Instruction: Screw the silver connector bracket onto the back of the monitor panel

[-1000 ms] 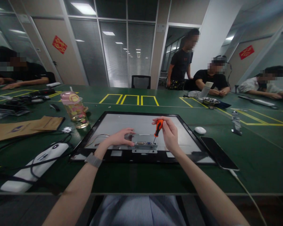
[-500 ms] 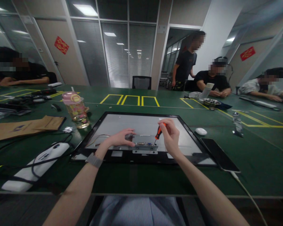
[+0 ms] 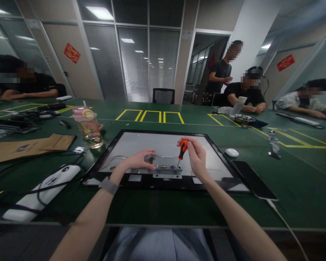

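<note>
Orange-and-black screwdriver gripped in right hand

Tip down at the right end of the metal bracket — left hand clasping its left end. The bracket sits on a black-framed panel — flat on the green bench.

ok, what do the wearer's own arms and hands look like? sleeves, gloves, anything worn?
Left hand and right hand ungloved; both forearms bare, no sleeves in view. A broad, flat grey band, likely a watch strap, circles the left wrist; nothing visible on the right one.
</note>
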Available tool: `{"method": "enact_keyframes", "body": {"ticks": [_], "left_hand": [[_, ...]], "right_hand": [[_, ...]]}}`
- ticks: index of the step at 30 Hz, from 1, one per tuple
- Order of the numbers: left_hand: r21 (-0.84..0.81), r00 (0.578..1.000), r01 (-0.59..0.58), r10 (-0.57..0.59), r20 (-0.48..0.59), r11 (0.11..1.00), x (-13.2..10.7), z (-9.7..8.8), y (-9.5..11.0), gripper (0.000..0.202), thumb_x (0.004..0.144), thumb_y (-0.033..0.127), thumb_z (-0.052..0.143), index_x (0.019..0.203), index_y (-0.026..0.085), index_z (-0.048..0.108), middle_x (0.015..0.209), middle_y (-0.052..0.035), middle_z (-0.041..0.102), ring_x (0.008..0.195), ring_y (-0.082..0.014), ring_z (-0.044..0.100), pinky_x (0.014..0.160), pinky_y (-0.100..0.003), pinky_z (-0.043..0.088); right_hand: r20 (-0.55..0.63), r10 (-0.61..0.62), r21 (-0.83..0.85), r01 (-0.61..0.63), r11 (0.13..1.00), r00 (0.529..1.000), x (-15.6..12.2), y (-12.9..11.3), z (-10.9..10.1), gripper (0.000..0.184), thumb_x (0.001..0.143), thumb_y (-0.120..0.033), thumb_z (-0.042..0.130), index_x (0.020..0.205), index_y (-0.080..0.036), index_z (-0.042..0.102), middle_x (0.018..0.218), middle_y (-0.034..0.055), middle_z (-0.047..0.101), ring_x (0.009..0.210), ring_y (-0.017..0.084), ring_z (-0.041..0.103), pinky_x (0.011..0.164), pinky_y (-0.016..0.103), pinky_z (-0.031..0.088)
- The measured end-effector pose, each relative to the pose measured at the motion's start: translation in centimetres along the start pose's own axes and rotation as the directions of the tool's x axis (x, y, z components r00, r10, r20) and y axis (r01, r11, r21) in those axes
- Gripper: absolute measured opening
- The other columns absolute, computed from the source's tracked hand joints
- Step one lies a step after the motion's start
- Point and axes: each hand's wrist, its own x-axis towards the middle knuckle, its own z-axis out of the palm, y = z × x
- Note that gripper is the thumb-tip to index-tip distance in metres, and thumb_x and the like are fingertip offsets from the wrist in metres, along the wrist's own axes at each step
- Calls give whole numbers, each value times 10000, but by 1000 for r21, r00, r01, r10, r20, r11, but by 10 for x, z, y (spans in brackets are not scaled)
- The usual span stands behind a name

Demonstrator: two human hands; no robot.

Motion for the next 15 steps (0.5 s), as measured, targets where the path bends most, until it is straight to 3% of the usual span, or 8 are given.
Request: {"method": "enact_keyframes", "body": {"ticks": [6,8,12,15], "left_hand": [[-19,1000,-8,8,-11,1000,0,0,1,705,647,568,721,1271,302,532,1508,-43,333,1407,-279,252,1152,-423,214],[-18,1000,-8,8,-6,1000,0,0,2,698,651,558,722,1270,297,531,1506,-45,335,1408,-276,252,1151,-422,216],[-7,1000,-10,10,2,1000,0,0,1,708,655,580,710,1278,299,524,1510,-43,328,1410,-280,243,1149,-430,219],[-10,1000,-16,16,-2,1000,1,1,-2,729,648,599,707,1286,299,520,1512,-43,325,1408,-280,245,1147,-427,224]], "right_hand": [[-72,-66,-151,54,987,995,0,-1,1,58,801,-262,663,850,-241,639,839,11,557,779,163,544,703,318,462],[-90,-101,-180,84,980,991,0,-2,1,34,828,-268,629,831,-235,636,828,15,544,791,169,530,703,321,447],[-121,-139,-227,109,968,983,-1,-7,1,217,927,-277,463,842,-227,656,892,46,540,852,184,531,707,329,431],[-144,-138,-230,102,968,980,-2,-7,1,169,912,-275,498,869,-225,653,888,43,540,839,185,531,702,329,431]]}}
